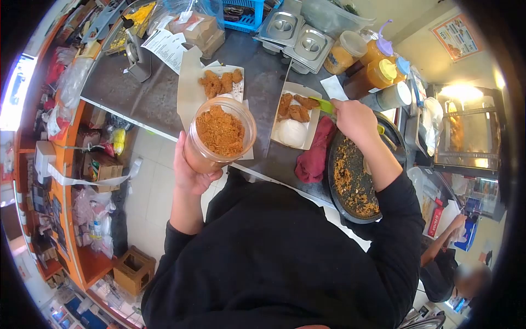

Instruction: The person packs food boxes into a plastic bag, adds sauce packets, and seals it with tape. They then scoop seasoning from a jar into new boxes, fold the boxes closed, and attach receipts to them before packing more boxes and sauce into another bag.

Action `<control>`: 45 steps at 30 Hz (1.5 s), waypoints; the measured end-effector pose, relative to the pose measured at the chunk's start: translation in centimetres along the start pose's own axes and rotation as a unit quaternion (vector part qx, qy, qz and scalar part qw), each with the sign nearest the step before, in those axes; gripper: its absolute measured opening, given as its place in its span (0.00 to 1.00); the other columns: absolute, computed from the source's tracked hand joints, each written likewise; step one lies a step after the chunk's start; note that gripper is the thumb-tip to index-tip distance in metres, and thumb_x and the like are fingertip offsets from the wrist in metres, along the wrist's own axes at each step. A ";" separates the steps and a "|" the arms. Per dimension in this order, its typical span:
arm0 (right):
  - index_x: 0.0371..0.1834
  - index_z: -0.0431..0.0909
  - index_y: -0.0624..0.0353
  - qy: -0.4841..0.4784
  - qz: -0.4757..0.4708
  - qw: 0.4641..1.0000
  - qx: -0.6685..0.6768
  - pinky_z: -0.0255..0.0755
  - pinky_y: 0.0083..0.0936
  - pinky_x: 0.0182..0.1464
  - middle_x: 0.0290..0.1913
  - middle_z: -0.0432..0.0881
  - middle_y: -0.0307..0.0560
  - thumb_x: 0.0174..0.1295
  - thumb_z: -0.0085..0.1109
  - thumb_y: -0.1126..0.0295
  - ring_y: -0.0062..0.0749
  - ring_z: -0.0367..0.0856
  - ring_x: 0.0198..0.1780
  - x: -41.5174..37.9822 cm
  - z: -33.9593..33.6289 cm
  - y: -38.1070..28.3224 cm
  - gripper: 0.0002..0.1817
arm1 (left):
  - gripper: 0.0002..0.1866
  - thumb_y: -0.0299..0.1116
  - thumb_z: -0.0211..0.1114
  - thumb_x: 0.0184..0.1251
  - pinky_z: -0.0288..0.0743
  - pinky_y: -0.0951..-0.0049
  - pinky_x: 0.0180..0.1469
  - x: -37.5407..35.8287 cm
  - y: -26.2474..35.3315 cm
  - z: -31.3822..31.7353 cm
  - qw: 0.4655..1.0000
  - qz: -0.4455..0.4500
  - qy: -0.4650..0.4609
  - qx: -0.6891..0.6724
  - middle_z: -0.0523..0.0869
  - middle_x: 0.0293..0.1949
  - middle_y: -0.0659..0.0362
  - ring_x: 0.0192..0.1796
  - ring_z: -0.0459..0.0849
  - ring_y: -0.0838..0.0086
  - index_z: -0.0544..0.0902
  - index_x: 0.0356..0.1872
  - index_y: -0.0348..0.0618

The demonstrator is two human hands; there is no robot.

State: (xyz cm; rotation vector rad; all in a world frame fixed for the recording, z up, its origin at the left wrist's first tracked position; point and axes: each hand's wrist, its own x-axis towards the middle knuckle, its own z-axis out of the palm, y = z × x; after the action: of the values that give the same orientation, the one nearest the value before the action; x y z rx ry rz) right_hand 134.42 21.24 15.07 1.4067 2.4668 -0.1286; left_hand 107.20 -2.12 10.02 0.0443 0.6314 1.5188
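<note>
- Clear jar (251,130), wide-mouthed, uncovered, tilted toward your view: held above the counter's near edge in your left hand (193,163), fingers wrapped round its side.
- Orange-brown crumb (219,130): inside that jar, heaped below the rim.
- Green spoon (324,105): gripped at its handle by your right hand (353,122); the working end is at the chicken in the right-hand box. Whether it carries crumb, or touches the meat, you cannot tell here.
- Step, as judged: dressing the boxed chicken with crumb from the jar. The next move seems to call for a steady spoon over the chicken, clear of the white mound, with the jar kept nearby for refilling.
- Right-hand paper box (314,125): uncovered, on the dark counter (159,101); browned chicken pieces (298,113) at its far end, a white mound (292,133), probably rice, at the near end.
- Maroon cloth (316,149): bunched between that box and the round black pan (331,164), which has crumbs scattered inside.
- Left-hand paper box (189,82): lid raised, fried chicken pieces (222,82) inside, beyond the jar.
- Steel lidded containers (314,46): at the counter's far side, near the squeeze bottles (378,72).
</note>
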 end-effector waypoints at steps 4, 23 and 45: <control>0.48 0.80 0.48 0.095 -0.017 0.995 -0.013 0.76 0.46 0.37 0.32 0.83 0.52 0.60 0.51 0.67 0.50 0.83 0.36 0.8 4.4 1.3 0.14 | 0.32 0.62 0.34 0.71 0.70 0.76 0.16 0.1 0.0 0.6 1.000 -0.002 0.018 0.019 0.82 0.46 0.52 0.31 0.84 0.65 0.70 0.60 0.49; 0.57 0.78 0.48 0.154 0.025 0.957 0.245 0.76 0.30 0.33 0.41 0.82 0.43 0.63 0.51 0.72 0.32 0.83 0.35 -1.6 10.7 2.2 0.18 | 0.34 0.64 0.33 0.70 0.68 0.74 0.16 1.5 -1.1 4.4 0.999 -0.024 -0.012 0.046 0.81 0.50 0.50 0.32 0.81 0.64 0.68 0.61 0.49; 0.45 0.80 0.58 0.188 0.342 0.920 0.026 0.75 0.41 0.46 0.40 0.84 0.57 0.61 0.52 0.61 0.49 0.84 0.45 -6.5 7.7 34.0 0.15 | 0.35 0.65 0.33 0.70 0.67 0.74 0.15 3.1 -10.3 9.4 0.991 -0.122 -0.026 0.055 0.81 0.48 0.50 0.26 0.80 0.66 0.69 0.61 0.49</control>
State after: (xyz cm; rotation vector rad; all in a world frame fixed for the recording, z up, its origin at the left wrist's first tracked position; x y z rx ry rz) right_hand 168.19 31.71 12.01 2.4091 2.0693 0.2533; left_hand 120.21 3.22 12.59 0.0876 0.6545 1.2423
